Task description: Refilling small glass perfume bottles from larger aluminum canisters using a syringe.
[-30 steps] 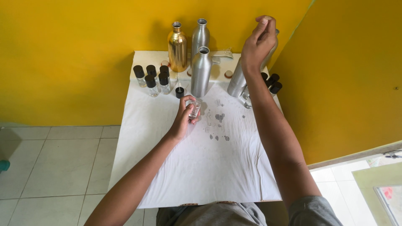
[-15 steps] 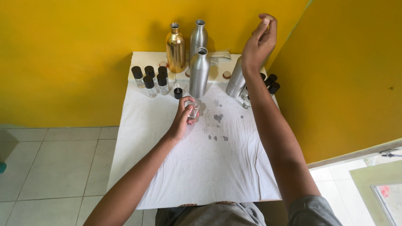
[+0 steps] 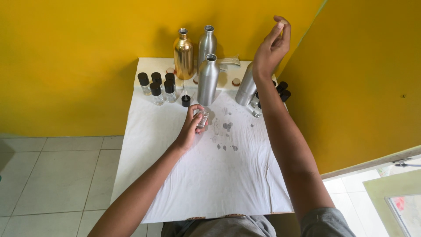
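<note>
From the head camera, looking down, we saw a small table covered with a wrinkled white cloth (image 3: 206,184), set against a bright yellow wall (image 3: 66,57). Our left hand (image 3: 190,127) was curled around a small clear glass vial (image 3: 202,118), holding it upright on the cloth near the table's middle. Our right hand (image 3: 272,46) was raised in the air above the far right corner, fingers loosely bent and holding nothing that we could see.

In our judgement, steadying a vial this small called for a firm pinch low on its body, with its base kept flat on the cloth so that the open neck stayed level.

Just beyond the vial stood a tall, smooth silver metal bottle (image 3: 208,80) with an open neck. Behind it were a shiny gold metal bottle (image 3: 183,54) and a second silver bottle (image 3: 207,44). A third silver bottle (image 3: 247,87) leaned near our right forearm. To the left was a cluster of little clear glass vials with black plastic caps (image 3: 156,86), and one loose black cap (image 3: 186,101) lay near the held vial. More black-capped vials (image 3: 283,90) sat at the right edge, partly hidden by the arm. Dark grey wet spots (image 3: 226,127) marked the cloth just right of the left hand.
</note>
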